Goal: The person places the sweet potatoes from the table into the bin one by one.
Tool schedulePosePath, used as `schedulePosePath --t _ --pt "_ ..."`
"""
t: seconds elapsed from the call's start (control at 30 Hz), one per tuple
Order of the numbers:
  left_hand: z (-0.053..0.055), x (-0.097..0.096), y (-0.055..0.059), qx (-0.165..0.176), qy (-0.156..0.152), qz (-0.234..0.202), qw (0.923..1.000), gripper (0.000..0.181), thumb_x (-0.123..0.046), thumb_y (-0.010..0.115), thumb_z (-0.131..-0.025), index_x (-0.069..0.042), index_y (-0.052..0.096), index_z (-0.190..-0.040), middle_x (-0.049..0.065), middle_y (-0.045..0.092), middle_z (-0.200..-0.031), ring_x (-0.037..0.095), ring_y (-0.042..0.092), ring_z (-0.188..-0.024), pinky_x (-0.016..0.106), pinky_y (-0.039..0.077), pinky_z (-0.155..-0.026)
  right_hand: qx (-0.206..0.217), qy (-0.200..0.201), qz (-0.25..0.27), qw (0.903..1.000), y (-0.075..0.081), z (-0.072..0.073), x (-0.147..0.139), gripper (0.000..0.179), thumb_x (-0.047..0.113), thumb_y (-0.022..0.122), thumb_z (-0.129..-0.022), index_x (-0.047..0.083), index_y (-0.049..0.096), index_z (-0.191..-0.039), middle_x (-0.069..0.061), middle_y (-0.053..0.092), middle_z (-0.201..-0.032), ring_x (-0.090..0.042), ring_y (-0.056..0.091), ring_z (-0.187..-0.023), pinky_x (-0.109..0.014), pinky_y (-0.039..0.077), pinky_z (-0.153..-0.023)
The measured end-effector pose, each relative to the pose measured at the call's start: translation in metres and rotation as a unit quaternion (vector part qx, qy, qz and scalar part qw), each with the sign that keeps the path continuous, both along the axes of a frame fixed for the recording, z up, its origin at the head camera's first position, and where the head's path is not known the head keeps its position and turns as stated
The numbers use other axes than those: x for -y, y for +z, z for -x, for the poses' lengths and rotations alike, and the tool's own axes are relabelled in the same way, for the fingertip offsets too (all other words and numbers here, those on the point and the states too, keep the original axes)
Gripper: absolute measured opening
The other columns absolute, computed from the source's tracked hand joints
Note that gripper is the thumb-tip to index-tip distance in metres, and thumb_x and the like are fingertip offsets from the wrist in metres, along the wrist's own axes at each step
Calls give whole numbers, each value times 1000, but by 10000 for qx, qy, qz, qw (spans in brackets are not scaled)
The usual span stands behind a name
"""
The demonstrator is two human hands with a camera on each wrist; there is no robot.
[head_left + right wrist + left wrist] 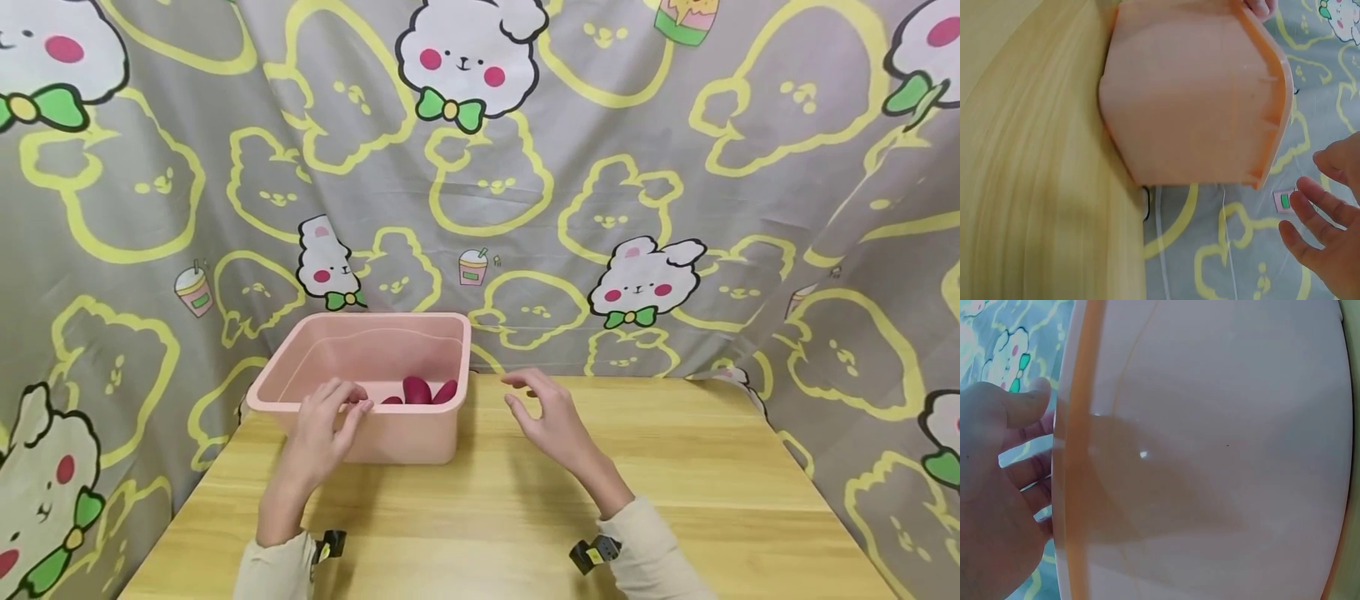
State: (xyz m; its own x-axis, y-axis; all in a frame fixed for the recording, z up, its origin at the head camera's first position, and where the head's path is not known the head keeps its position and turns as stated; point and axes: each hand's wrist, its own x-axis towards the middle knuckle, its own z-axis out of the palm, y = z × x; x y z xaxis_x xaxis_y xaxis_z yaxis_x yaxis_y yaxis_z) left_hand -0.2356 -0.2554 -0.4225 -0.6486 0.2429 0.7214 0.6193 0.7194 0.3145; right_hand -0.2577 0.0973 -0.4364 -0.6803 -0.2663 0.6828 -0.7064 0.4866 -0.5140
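A pink plastic bin (397,437) stands on the table, and several smooth, dark red rounded things (417,390) lie inside it, partly hidden by its front wall. My left hand (327,427) is at the bin's front rim, its loosely bent fingers reaching over the opening. In the left wrist view, the rim (1072,487) overlaps the left fingertips, while the thumb (1030,406) stands apart from the fingers. To the right of the bin, my right hand (551,417) hovers above the table with fingers spread and nothing between them. The right wrist view shows this hand (1335,225) beside the bin.
The wooden table (675,467) extends to the right and front of the bin. Behind it hangs a grey curtain (517,242) with cartoon prints, close to the bin's back and left sides. Black wrist mounts (595,553) sit at both sleeves.
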Motion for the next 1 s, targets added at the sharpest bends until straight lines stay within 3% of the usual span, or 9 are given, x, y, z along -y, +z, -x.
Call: schedulePosePath --t 0.27,0.5,0.63,0.77,1.0 --pt "2 6 4 191 208 248 9993 3 -8 67 -98 -8 69 -100 5 63 -96 28 58 -91 49 37 -80 352 -323 -630 9969 -6 -1 -31 33 13 71 -97 13 65 -130 -3 66 -126 -25 62 -118 -46 50 -97" --pt "8 13 13 362 313 653 9967 20 -18 67 -99 -8 69 -117 12 65 -114 34 59 -104 52 39 -81 488 -569 -1128 9908 -7 -4 -63 47 16 72 -97 7 58 -141 -10 60 -139 -32 55 -131 -54 44 -105" --pt "11 17 18 487 257 816 9951 29 -21 66 -101 -7 67 -126 14 63 -125 38 57 -114 60 39 -91 589 -633 -1346 9871 -7 -6 -82 55 18 72 -97 5 51 -147 -16 56 -145 -39 50 -135 -60 40 -107" --pt "14 25 24 446 189 1029 9935 36 -20 66 -100 -5 64 -132 17 59 -134 41 54 -122 67 38 -97 699 -751 -1510 9832 -7 -5 -102 61 21 70 -98 5 45 -152 -19 50 -150 -43 45 -138 -63 36 -109" --pt "25 41 31 419 141 1377 9895 45 -19 65 -99 -4 57 -140 21 49 -147 47 50 -130 70 38 -97 873 -986 -1887 9732 -4 -6 -136 66 27 67 -101 3 39 -155 -25 41 -155 -49 37 -142 -66 29 -111"
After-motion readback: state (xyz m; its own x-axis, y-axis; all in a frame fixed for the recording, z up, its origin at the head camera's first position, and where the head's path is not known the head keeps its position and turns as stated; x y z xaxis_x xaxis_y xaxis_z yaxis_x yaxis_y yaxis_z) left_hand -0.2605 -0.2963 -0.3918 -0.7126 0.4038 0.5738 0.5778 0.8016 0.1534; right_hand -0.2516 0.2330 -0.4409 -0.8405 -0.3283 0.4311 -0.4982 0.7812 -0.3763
